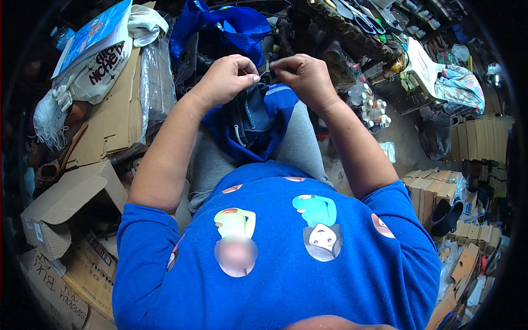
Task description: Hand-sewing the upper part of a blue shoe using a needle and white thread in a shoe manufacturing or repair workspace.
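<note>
My left hand (pixel 234 77) is closed in a pinch above my knees, thumb tip against the fingers. Facing it a short way to the right, my right hand (pixel 305 78) is also pinched, its fingers bent inward. Whatever lies between the fingertips is too small to make out. Just below both hands, a dark navy shoe (pixel 253 116) with pale stitching or lace rests in my lap. A blue cloth (pixel 264 149) spreads under and around it, over my grey trousers (pixel 302 135).
Ahead lies a bright blue bag (pixel 236 25). At left, flattened cardboard (pixel 110 124) carries a book (pixel 91 36) and a white cloth bag (pixel 104 71). Scissors (pixel 366 23) lie on a cluttered surface ahead right. White-capped bottles (pixel 377 110), a white chair (pixel 421 69) and stacked boxes (pixel 432 190) stand right.
</note>
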